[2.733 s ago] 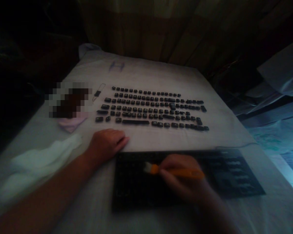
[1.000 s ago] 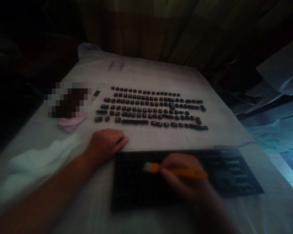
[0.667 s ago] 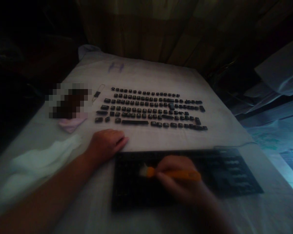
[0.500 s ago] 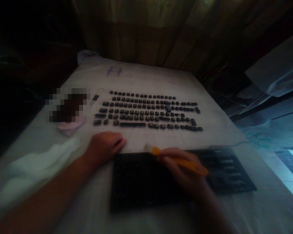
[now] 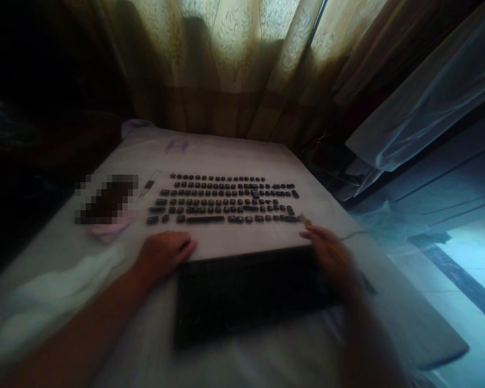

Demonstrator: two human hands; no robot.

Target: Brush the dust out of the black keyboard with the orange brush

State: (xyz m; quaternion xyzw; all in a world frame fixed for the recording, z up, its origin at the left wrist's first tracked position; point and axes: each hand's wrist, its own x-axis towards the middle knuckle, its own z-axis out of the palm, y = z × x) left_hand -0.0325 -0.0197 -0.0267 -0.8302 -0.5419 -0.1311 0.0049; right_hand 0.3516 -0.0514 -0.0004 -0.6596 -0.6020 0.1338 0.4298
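My left hand rests on the white cloth at the far left corner of a black keyboard base. Its fingers are curled together, and their inside is hidden. My right hand, blurred, grips a small paintbrush with a yellow-orange handle and pale bristles. The bristles are close to the right end of the nearest row of loose black keycaps; whether they touch I cannot tell. My right hand and forearm cover part of the keyboard base's right side.
A white cloth covers the table. On the left are a pixelated object, a pink cloth, a crumpled white cloth and a wire tool. Patterned curtains hang behind. The cable runs right.
My right hand has carried the paintbrush right and away from me, from the keyboard base's far edge toward the keycaps. My left hand stays at the corner. The camera has tilted up, showing more curtain.
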